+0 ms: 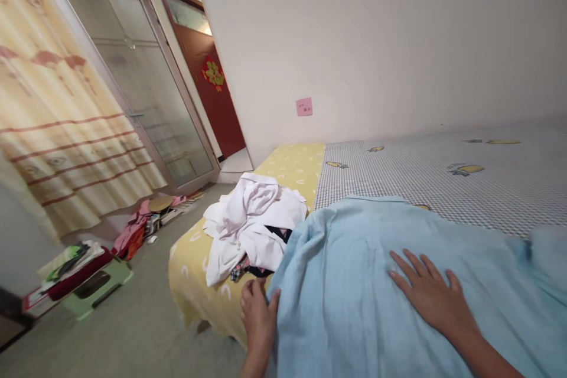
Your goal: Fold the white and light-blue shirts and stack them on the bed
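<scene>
A light blue garment lies spread over the bed's near corner. My right hand rests flat on it, palm down, fingers stretched out and apart. My left hand is at the garment's left edge, fingers curled and pinching the blue cloth near the bed's side. Just beyond my left hand lies a crumpled pile of white clothes with dark and patterned pieces showing under it.
The bed has a yellow sheet at its foot and a checked grey sheet along the wall. On the floor to the left stand a green stool stacked with items and scattered clothes by a glass sliding door.
</scene>
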Demonstrator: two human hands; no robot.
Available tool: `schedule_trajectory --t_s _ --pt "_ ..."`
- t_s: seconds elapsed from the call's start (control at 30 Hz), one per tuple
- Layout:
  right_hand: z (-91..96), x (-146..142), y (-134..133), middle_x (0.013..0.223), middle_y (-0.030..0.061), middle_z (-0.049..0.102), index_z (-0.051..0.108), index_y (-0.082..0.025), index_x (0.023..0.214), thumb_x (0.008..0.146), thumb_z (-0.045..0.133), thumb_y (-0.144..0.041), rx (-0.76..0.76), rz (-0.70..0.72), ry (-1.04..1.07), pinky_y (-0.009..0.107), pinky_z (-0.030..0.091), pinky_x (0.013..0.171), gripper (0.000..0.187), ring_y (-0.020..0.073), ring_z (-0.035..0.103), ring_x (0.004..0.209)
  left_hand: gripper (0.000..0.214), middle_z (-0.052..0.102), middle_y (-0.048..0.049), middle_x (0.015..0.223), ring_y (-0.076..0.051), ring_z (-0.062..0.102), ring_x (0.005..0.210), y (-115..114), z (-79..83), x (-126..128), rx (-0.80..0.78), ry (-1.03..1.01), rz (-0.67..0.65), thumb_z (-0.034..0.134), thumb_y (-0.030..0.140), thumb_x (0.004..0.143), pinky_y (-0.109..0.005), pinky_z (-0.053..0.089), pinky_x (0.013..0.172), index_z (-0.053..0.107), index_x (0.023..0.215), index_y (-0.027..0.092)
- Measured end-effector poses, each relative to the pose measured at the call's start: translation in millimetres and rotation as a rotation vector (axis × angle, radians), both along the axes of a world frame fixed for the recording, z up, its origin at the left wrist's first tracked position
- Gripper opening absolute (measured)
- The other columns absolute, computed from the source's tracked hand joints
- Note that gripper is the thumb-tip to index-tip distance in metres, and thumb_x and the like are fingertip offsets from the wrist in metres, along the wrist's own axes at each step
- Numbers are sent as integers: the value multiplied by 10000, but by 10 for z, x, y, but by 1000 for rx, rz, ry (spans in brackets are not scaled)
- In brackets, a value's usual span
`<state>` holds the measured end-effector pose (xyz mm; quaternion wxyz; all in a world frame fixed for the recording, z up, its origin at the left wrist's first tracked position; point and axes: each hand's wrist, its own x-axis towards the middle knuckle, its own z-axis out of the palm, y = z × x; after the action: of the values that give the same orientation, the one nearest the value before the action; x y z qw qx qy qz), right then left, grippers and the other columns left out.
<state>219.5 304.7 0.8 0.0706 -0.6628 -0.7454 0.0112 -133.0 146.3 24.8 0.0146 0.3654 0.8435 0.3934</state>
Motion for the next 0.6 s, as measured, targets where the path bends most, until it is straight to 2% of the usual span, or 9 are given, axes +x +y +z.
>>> schedule_trajectory --t_s 0.07,0.1,0.17,0.23,0.3,0.43,0.5,0.6 --pt "-11 -1 4 1639 -17 306 351 -368 1540 952 233 -606 9 3 23 610 173 1185 645 306 240 1510 154 536 -170 1377 -363 506 1266 -56 63 54 -119 113 -61 606 250 785 -512 448 1001 612 933 208" --pt "-24 -1 7 1633 -12 321 362 -364 1536 952 235 -607 23 5 36 611 171 1184 645 310 248 1506 102 573 -155 1338 -339 532 1240 -76 129 79 -166 157 -105 576 222 808 -470 462 970 595 908 214" --pt "-56 -1 17 1622 -3 348 385 -359 1527 950 247 -609 56 8 54 610 160 1187 644 315 260 1501 75 677 -106 1103 -262 635 1047 -81 345 103 -200 181 -197 481 209 884 -361 484 849 553 881 228" --pt "-84 -9 30 1615 -1 362 403 -362 1517 946 268 -611 81 9 57 611 142 1191 638 315 263 1500 150 684 -41 850 -215 663 821 -9 675 81 -234 222 -223 393 200 931 -296 446 714 535 901 240" --pt "-96 -25 41 1612 -7 366 415 -366 1510 943 292 -610 96 8 48 608 134 1194 629 313 267 1499 195 677 -24 775 -221 662 762 163 1081 22 -302 371 -162 369 169 929 -294 390 660 549 924 244" --pt "-84 -54 51 1600 -13 384 444 -359 1494 951 321 -589 119 -6 57 602 150 1195 603 310 289 1492 217 731 -70 959 -254 678 908 675 1844 -171 -282 761 -154 380 257 976 -307 365 702 594 1000 236" --pt "-81 -57 52 1590 -10 399 467 -358 1481 950 342 -575 135 -6 77 608 161 1192 587 314 305 1486 260 741 -84 1005 -267 683 921 874 2096 -320 -289 795 -114 368 351 995 -305 354 669 602 1015 237" --pt "-88 -49 56 1575 -3 424 490 -359 1465 947 353 -581 166 16 107 619 175 1188 581 324 327 1475 354 749 -106 964 -293 695 868 980 2302 -622 -354 699 31 315 449 1001 -300 317 585 596 1040 238"
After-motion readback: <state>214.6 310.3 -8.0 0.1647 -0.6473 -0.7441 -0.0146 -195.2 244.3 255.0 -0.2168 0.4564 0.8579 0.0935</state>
